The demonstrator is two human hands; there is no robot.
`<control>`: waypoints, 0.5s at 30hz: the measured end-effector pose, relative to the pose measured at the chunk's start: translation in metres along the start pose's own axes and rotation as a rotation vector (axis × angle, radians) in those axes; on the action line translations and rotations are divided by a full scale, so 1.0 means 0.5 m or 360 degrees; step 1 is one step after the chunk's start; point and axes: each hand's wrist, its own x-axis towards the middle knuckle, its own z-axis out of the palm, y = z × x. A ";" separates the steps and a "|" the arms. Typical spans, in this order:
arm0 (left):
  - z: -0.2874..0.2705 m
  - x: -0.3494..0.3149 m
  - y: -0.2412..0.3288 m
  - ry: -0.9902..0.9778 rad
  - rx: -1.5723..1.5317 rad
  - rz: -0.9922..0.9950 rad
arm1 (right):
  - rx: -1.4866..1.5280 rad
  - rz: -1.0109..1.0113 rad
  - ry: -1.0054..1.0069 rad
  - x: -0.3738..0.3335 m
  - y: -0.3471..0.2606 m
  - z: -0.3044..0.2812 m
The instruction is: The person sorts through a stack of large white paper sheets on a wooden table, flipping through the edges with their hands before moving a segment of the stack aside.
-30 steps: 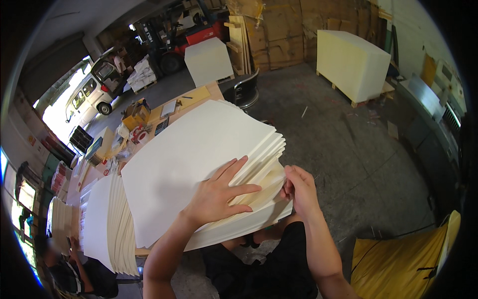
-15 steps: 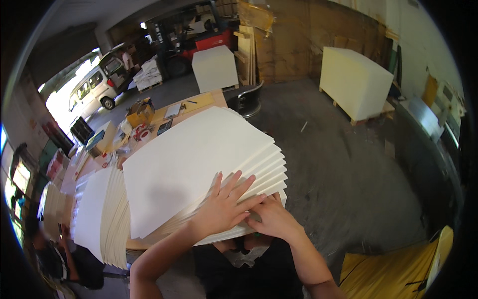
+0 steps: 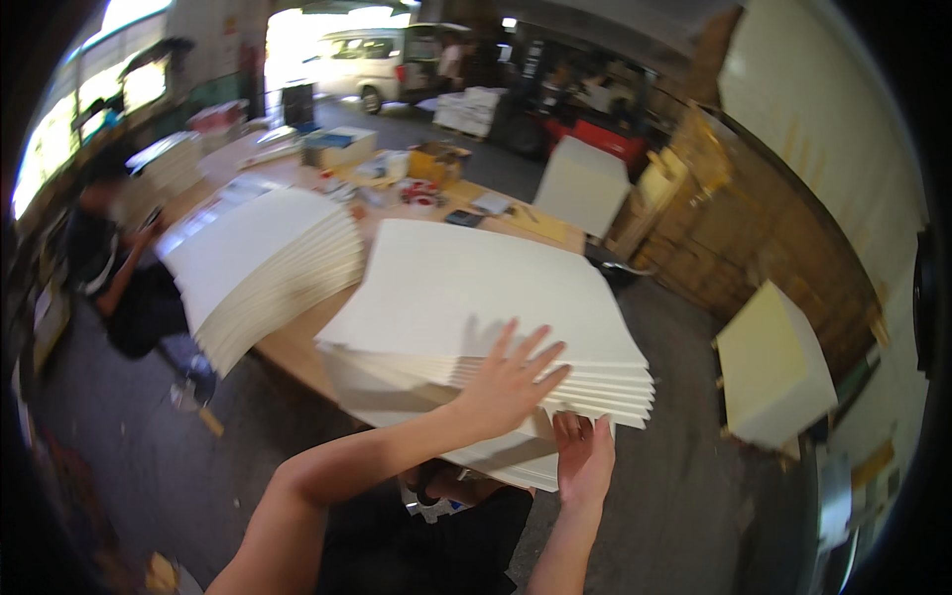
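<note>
A large stack of white paper sheets (image 3: 486, 278) lies in front of me, its near and right edges fanned into stepped layers. My left hand (image 3: 508, 389) is over those stepped edges, fingers spread and holding nothing; its shadow falls on the top sheet. Just right of it, my right hand (image 3: 585, 464) is turned palm up at the near right corner. Its fingers and thumb close around the edge of some lower sheets. How many sheets lie in that grip is hidden.
A second fanned paper stack (image 3: 283, 243) lies to the left on the wooden table (image 3: 307, 332). A seated person (image 3: 124, 253) is beyond it. Farther back are a cardboard box (image 3: 436, 164), red tape rolls (image 3: 421, 193), a wrapped pallet (image 3: 583, 183) and a forklift (image 3: 605, 141).
My view has swung to the left. My left hand has come away from my right hand, its fingers more spread. My right hand has turned from palm down to palm up at the sheet edges.
</note>
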 end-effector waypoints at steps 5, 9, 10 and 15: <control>0.031 -0.085 0.047 0.0138 -0.0156 -0.0334 | 0.0502 0.0313 0.0230 0.080 0.077 -0.005; -0.012 -0.234 0.091 0.0073 -0.2129 -0.1248 | 0.0478 0.0220 0.0310 0.099 0.068 -0.021; -0.006 -0.254 0.088 -0.0051 -0.2877 -0.1528 | 0.0464 0.0191 0.0277 0.102 0.057 -0.012; -0.016 -0.279 -0.086 0.1249 -0.3878 -0.1217 | 0.0412 0.0152 0.0241 0.109 0.010 0.017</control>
